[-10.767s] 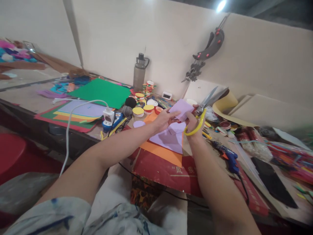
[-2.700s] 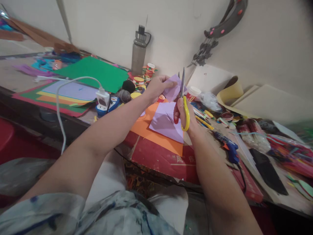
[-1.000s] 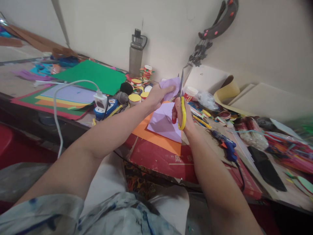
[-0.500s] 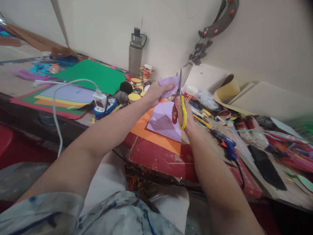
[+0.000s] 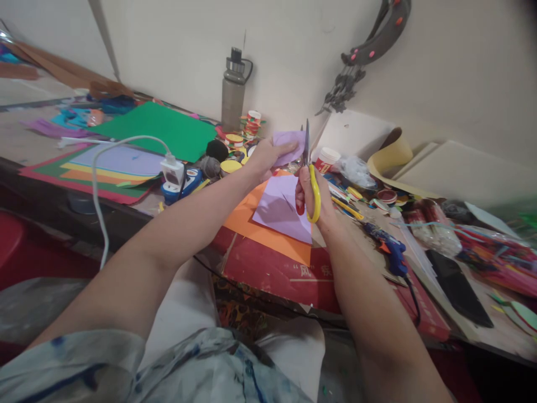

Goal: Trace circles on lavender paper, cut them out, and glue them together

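My left hand [image 5: 268,158] pinches a small piece of purple paper [image 5: 289,140], thumb on top. My right hand [image 5: 310,187] is closed around the handles of yellow-handled scissors [image 5: 316,196], whose blades point up and away from me. The blades stand slightly apart at the right edge of the pinched paper. Below both hands a larger purple sheet [image 5: 279,210] lies on an orange sheet [image 5: 289,249]. Under these is a red board [image 5: 264,268] with white lettering.
A grey water bottle [image 5: 232,95] stands against the wall. A green sheet [image 5: 159,129] and stacked coloured papers lie left, beside a blue socket block [image 5: 180,184] with a white cable. To the right are a blue glue gun [image 5: 392,252], a paper cup [image 5: 327,159] and a dark phone-like slab [image 5: 455,288].
The scissors have shifted slightly left against the purple paper's edge, and the paper's right side sits a little further left. Both hands keep their hold.
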Motion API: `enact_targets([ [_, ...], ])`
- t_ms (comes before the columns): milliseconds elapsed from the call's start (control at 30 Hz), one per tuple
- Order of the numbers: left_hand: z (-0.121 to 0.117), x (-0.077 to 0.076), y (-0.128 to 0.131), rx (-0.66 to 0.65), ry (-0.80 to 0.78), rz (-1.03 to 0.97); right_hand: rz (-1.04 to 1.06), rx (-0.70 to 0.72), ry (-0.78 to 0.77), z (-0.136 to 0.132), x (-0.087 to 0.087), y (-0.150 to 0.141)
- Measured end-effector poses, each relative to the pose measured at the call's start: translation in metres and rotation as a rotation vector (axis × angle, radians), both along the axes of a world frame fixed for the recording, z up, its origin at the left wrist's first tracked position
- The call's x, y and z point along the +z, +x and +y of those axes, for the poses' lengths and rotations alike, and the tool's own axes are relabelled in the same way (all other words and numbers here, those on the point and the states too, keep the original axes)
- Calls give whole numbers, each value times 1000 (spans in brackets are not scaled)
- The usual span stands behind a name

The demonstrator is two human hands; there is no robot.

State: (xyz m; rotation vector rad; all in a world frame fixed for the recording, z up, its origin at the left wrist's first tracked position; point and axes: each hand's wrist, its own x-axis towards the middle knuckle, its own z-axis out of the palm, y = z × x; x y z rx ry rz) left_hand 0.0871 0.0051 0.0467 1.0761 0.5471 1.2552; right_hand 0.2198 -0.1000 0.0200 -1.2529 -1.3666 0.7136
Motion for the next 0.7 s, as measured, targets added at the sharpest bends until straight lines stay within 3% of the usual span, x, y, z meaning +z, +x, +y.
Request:
enact_targets([
  [400,-7,9,-3,7,-16,29,-28,-2,-8,1,-1,2],
  [700,-1,8,-9,-25,-14,65,-73,-34,17,1,-1,2],
])
